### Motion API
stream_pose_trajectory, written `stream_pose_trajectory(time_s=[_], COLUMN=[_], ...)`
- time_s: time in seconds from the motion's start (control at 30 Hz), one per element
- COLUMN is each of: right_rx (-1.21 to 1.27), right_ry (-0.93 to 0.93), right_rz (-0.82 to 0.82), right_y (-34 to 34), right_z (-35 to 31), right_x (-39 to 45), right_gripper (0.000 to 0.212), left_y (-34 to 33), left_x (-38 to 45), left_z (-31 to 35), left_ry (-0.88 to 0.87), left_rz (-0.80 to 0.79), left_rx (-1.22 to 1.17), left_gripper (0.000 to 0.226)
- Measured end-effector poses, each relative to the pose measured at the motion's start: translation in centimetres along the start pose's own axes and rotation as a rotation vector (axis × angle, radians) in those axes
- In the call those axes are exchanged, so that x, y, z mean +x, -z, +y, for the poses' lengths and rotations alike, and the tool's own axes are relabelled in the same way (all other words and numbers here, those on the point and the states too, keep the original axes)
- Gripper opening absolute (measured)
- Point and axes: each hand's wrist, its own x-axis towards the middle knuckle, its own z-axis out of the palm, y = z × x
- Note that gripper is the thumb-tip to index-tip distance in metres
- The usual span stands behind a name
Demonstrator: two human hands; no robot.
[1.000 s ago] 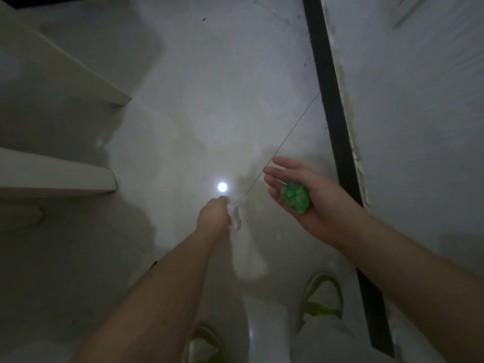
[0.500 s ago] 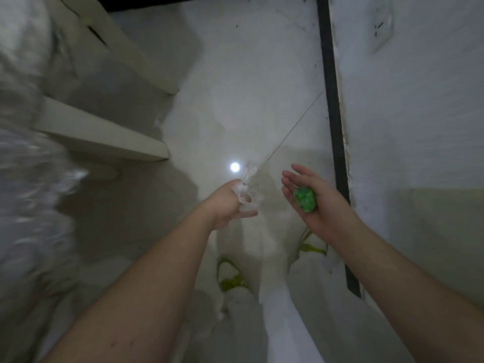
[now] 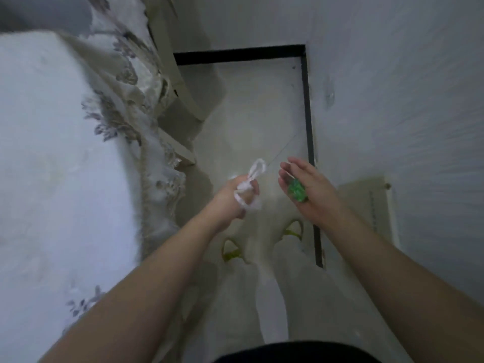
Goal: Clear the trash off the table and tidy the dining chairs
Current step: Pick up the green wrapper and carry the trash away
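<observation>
My left hand (image 3: 233,197) is closed around a crumpled white plastic wrapper (image 3: 250,187), whose loop sticks up above the fist. My right hand (image 3: 309,191) is held palm up beside it, fingers half curled, with a crumpled green wrapper (image 3: 297,189) lying in the palm. Both hands hang over the pale floor, just right of the table (image 3: 52,153), which is covered with a white lace-edged cloth.
Cream chair or table legs (image 3: 183,87) stand on the floor beyond the table's corner. A black strip (image 3: 310,142) runs along the foot of the white wall (image 3: 406,100) on the right. My feet in yellow-strapped sandals (image 3: 231,251) stand below the hands.
The view has swung up and left, bringing the table with its cloth into sight. Both hands keep their wrappers and have stayed close together.
</observation>
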Motion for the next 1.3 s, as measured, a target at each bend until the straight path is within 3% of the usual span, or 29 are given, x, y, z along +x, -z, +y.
stream_pose_trajectory(time_s=[0.13, 0.27, 0.4, 0.5, 0.63, 0.7, 0.83, 0.9, 1.07, 1.2, 1.3], right_rx=[0.005, 0.009, -0.022, -0.033, -0.039, -0.058, -0.082, -0.090, -0.099, -0.098, -0.103], right_ry=[0.032, 0.077, 0.134, 0.164, 0.225, 0.248, 0.264, 0.272, 0.282, 0.289, 0.298], right_rz=[-0.027, -0.080, -0.140, -0.189, -0.224, -0.240, -0.242, -0.253, -0.254, -0.269, -0.277], right_y=[-3.0, -6.4, -9.5, -11.4, -13.9, -14.9, -16.0, -16.6, -18.0, -18.7, -19.3], right_z=[-2.1, -3.6, -4.4, -5.0, -5.5, -5.7, -5.9, -5.9, -5.5, -5.2, -5.2], right_x=[-6.4, -11.8, -15.6, -17.5, -19.6, -20.3, -21.2, -21.5, -22.0, -22.5, -23.0], right_gripper=[0.012, 0.011, 0.011, 0.012, 0.012, 0.015, 0.015, 0.015, 0.013, 0.016, 0.018], left_y=[2.0, 3.5, 4.1, 4.3, 4.5, 5.0, 6.2, 6.7, 7.4, 8.5, 9.0], left_x=[-7.7, -15.0, -20.2, -22.0, -23.9, -24.5, -25.5, -25.8, -26.7, -26.9, -27.1], left_z=[6.3, 11.1, 12.8, 13.5, 14.7, 15.1, 15.3, 15.3, 16.0, 15.6, 15.4], left_ry=[-0.129, -0.235, -0.343, -0.386, -0.396, -0.390, -0.439, -0.479, -0.484, -0.456, -0.455], left_rz=[-0.002, -0.029, 0.060, 0.074, -0.054, -0.035, -0.099, -0.108, 0.000, -0.080, -0.170], left_rx=[0.177, 0.327, 0.171, -0.010, -0.436, -0.469, -0.483, -0.475, -0.512, -0.492, -0.578], left_gripper=[0.009, 0.023, 0.025, 0.044, 0.019, 0.009, 0.028, 0.018, 0.019, 0.058, 0.059])
